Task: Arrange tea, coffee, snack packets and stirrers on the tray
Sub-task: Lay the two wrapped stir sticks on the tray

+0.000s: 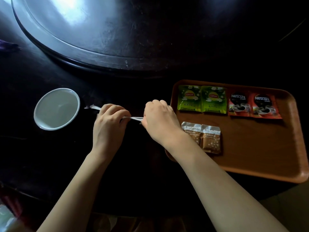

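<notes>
An orange tray (260, 148) lies at the right. Along its far edge sit two green Lipton tea packets (201, 99) and two red Nescafe coffee packets (253, 104). Two brown Taikoo packets (209, 138) lie near its left edge, one partly under my right wrist. Left of the tray, my left hand (109, 124) and my right hand (160, 119) both pinch a thin white wrapped stirrer (136, 118) held between them. Its far end (95, 107) pokes out beyond my left hand, toward the mug.
A dark mug (56, 108) with a white inside stands at the left on the black table. A large round raised turntable (103, 52) fills the far side. Something pale shows at the bottom left corner (6, 218).
</notes>
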